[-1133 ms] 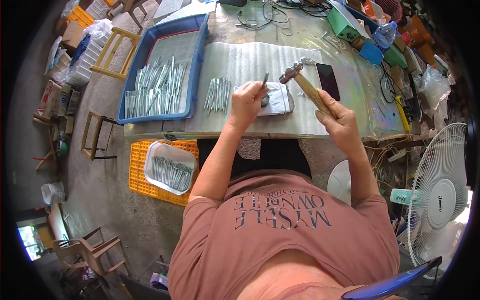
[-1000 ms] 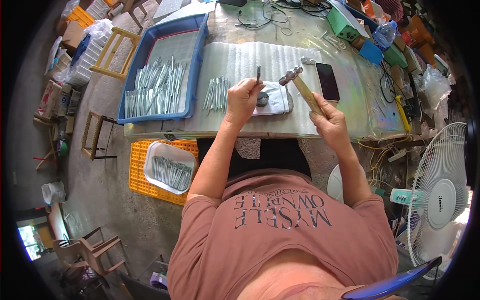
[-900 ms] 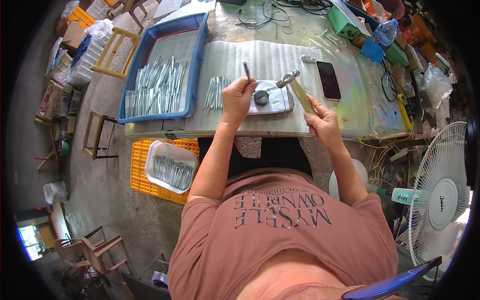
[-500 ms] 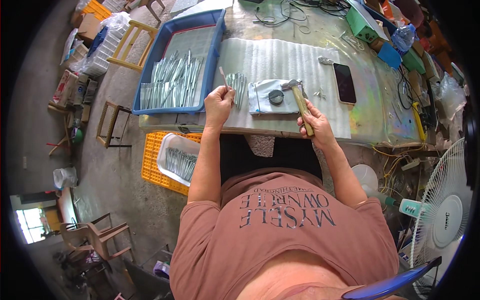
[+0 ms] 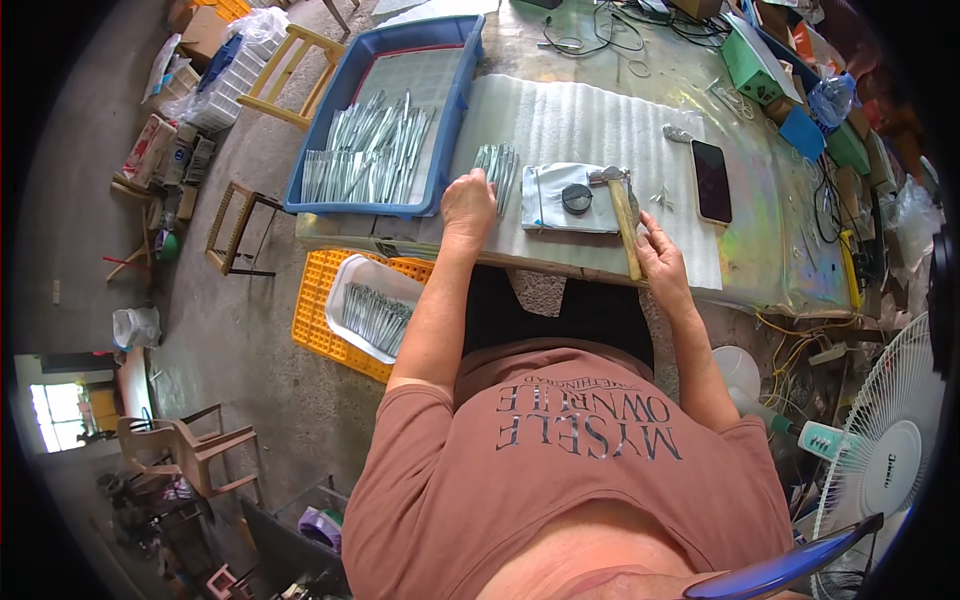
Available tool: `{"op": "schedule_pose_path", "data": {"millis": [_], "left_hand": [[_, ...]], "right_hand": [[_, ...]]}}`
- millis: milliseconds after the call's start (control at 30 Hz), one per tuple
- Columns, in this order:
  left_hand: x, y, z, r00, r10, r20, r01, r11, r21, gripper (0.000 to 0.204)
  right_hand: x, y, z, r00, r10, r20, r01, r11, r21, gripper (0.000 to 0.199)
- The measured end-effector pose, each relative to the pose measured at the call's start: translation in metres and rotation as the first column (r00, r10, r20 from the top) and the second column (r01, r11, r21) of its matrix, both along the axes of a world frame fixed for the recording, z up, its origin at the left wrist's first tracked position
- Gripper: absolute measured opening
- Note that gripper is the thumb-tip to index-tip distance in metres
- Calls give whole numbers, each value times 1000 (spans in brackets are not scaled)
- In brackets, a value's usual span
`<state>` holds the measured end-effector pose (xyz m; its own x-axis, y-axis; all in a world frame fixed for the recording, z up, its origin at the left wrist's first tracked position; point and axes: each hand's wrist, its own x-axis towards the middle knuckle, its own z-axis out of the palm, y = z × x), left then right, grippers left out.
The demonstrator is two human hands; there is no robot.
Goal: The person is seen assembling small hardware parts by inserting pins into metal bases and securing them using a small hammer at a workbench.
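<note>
My left hand (image 5: pixel 468 208) is at the near edge of a small pile of slim silvery metal pieces (image 5: pixel 505 180). Its fingers are curled, and whatever they hold is hidden behind the knuckles. A hammer (image 5: pixel 626 228) rests with its head on a flat pad wrapped in white (image 5: pixel 545 190) and its wooden handle toward me. Beside the handle is my right hand (image 5: pixel 662 258), fingers stretched and not wrapped round it. On the pad lies a round dark disc (image 5: pixel 577 199). More metal pieces (image 5: pixel 370 160) fill the near part of a blue tray (image 5: pixel 470 90).
A phone (image 5: pixel 711 182) and small metal bits (image 5: pixel 661 195) lie on the white foam sheet (image 5: pixel 590 105). Below the table's left front, a white tub (image 5: pixel 349 290) of metal pieces sits on an orange crate (image 5: pixel 312 315). A fan (image 5: pixel 890 465) stands at the right.
The slim piece that stuck up from my left hand no longer shows; that hand is lower by the small pile. My right hand has loosened from the hammer handle. The view has shifted slightly.
</note>
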<state>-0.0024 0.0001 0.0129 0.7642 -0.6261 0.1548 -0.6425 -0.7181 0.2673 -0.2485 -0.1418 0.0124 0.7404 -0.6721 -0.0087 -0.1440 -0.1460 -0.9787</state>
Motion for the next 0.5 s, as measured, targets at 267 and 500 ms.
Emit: {"op": "schedule_pose_path", "data": {"millis": [267,500], "left_hand": [[-8,9,4,991,-59,116,78,983,-168,17],[15,45,51,995,0,105,46,900,-434,14]], "right_hand": [[-7,0,-9,997,-63,38,63,998,-1,36],[-17,-2,-5,993,-116,-22,116,993,33,32]]}}
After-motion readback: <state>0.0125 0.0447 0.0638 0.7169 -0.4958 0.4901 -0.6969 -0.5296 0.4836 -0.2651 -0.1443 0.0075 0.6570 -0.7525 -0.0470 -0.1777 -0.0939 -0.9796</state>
